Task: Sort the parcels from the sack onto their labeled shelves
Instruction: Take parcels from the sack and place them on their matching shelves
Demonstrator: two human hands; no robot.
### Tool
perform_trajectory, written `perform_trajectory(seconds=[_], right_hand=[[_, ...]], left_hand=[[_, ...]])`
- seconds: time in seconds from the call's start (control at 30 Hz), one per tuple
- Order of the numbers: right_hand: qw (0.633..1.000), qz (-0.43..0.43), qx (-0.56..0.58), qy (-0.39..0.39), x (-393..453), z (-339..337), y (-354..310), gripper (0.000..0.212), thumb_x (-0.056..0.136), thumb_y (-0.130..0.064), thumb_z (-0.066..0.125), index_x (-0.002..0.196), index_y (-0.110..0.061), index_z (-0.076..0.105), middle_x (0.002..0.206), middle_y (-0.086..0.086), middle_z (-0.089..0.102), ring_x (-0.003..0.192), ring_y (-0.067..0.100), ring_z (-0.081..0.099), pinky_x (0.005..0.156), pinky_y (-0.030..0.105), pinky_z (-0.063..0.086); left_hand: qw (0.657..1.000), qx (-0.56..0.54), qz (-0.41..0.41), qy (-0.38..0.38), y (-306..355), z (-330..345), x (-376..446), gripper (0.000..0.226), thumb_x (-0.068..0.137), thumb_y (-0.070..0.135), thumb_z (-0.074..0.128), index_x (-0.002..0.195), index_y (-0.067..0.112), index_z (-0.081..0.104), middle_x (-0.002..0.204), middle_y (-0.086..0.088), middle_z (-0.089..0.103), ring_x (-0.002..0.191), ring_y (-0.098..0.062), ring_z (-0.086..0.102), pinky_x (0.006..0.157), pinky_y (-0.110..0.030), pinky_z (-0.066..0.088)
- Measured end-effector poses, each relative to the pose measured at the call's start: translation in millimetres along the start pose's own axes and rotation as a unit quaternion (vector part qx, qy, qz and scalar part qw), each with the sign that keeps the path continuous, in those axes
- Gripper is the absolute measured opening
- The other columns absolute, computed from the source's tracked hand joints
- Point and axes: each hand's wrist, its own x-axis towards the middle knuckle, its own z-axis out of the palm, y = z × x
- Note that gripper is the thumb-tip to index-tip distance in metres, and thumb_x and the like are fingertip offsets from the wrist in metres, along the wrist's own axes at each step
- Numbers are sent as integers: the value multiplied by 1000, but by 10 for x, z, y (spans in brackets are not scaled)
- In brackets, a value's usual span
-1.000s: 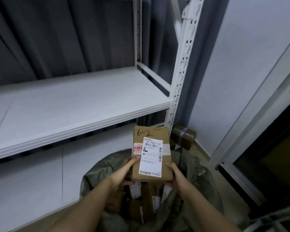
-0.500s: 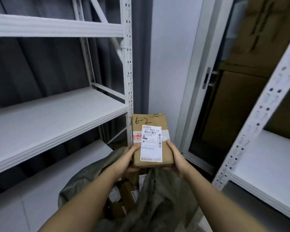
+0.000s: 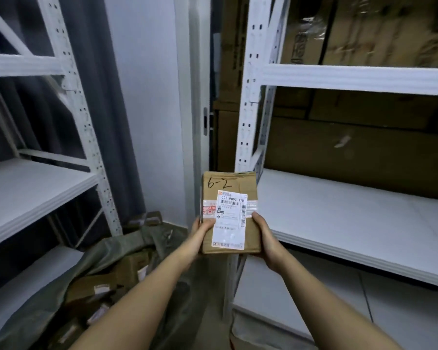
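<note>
A brown cardboard parcel (image 3: 238,184) marked "6-2" by hand, with a white shipping label, is held up at chest height in the middle of the view. My left hand (image 3: 200,229) grips its lower left edge, thumb on the face. My right hand (image 3: 264,234) grips its lower right edge the same way. Below left lies the olive-green sack (image 3: 104,253), open, with several more cardboard parcels (image 3: 127,271) inside. A white shelf board (image 3: 352,218) of the right rack lies just beyond the parcel.
A white metal rack (image 3: 36,188) with bare boards stands at the left in front of a dark curtain. The right rack's perforated upright (image 3: 248,104) rises behind the parcel. Big cardboard boxes (image 3: 364,29) fill the space behind the right rack. A door frame (image 3: 195,97) stands between the racks.
The view has swung right from the left rack and sack to the right rack. Both hands keep the same hold on the parcel, which now sits in front of the right rack's shelf.
</note>
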Motion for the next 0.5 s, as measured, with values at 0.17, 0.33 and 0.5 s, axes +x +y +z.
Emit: perform_trajectory(seconds=[0.17,0.33,0.5], right_hand=[[998,-22,21,63,-476,-993,-74,51,93,-62,38,126,-29,58,110,-2,73,102,16,69,94,37,51],[989,-47,22,137,-1063,-2207,-127,49,94,-58,38,127,-27,57,117,-2,70,109,17,65,103,39,45],[979,-71,9,191,-1657,-3519,-109,49,96,-53,40,132,-21,50,126,2,63,114,19,61,106,42,43]], left_hand=[[996,13,11,-85,14,1107,39,49,95,39,51,140,28,35,127,1,61,109,-14,62,94,-32,49],[988,21,21,-154,-100,2441,1,46,95,30,53,138,24,39,127,2,61,106,-10,62,78,-19,53],[978,47,5,-202,-340,3908,-147,54,91,37,59,138,29,33,119,14,60,96,4,61,70,-14,51]])
